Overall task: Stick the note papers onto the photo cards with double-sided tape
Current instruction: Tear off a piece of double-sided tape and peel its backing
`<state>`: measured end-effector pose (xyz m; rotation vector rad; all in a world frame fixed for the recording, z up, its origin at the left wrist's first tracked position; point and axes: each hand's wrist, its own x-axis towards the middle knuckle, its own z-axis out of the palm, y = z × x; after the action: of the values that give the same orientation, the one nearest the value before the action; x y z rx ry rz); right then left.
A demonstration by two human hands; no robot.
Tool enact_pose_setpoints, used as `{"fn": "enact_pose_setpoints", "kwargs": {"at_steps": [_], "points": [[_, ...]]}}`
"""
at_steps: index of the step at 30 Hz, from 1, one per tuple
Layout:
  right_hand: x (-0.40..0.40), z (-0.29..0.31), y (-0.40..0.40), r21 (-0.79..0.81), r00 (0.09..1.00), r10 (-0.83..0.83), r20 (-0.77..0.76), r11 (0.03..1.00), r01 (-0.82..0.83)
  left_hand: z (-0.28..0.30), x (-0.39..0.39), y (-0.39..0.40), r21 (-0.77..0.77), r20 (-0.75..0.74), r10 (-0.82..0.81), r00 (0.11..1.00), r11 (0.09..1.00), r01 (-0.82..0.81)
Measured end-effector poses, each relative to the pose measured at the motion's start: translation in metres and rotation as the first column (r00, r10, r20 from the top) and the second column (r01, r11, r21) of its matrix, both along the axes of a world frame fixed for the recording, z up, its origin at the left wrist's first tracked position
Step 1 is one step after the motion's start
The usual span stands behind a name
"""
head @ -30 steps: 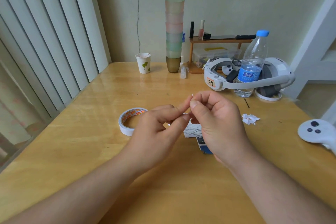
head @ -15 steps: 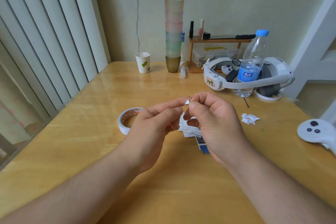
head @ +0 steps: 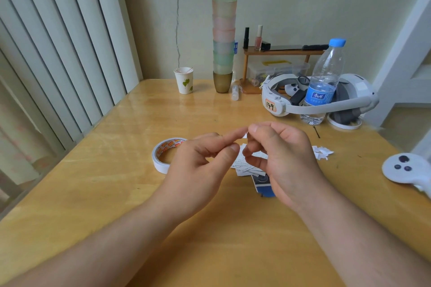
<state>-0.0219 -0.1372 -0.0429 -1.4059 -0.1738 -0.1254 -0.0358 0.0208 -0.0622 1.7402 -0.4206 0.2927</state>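
A tiny white scrap of tape [head: 245, 134] sits between the fingertips of both hands above the table [head: 116, 193]. The right hand [head: 284, 161] pinches it with curled fingers; the left hand [head: 200, 170] touches it with an outstretched forefinger, whereas a second ago its finger and thumb were closed at it. Probably the backing is coming off. The note papers [head: 245, 165] and a photo card [head: 262, 185] lie below, the tape roll [head: 163, 154] just left.
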Motion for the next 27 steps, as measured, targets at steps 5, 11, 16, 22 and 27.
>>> {"fn": "enact_pose_setpoints", "kwargs": {"at_steps": [5, 11, 16, 22, 27], "points": [[-0.0003, 0.0005, -0.0003, -0.028, 0.999, 0.019, -0.026, 0.999, -0.02, 0.0001, 0.0005, 0.0012, 0.013, 0.02, -0.004, 1.0, 1.0, 0.004], [-0.0013, 0.0029, 0.0001, 0.032, 0.994, 0.058, -0.092, 0.998, -0.055, 0.0008, 0.001, 0.0021, -0.037, -0.016, -0.018, 1.0, 0.999, 0.018], [-0.0016, 0.0039, -0.0001, 0.046, 0.989, 0.07, -0.13, 0.997, -0.064, -0.0001, 0.0007, 0.0034, 0.016, 0.021, -0.001, 1.0, 1.0, 0.001], [-0.0019, 0.0041, -0.0005, 0.018, 0.988, 0.051, -0.144, 0.999, -0.049, -0.0011, 0.0009, 0.0054, 0.125, 0.106, 0.044, 0.993, 0.99, -0.058], [-0.0015, 0.0041, -0.0013, 0.115, 0.97, 0.102, -0.222, 0.99, -0.077, 0.0002, 0.0017, 0.0036, 0.008, -0.001, -0.007, 1.0, 1.0, 0.007]]}}
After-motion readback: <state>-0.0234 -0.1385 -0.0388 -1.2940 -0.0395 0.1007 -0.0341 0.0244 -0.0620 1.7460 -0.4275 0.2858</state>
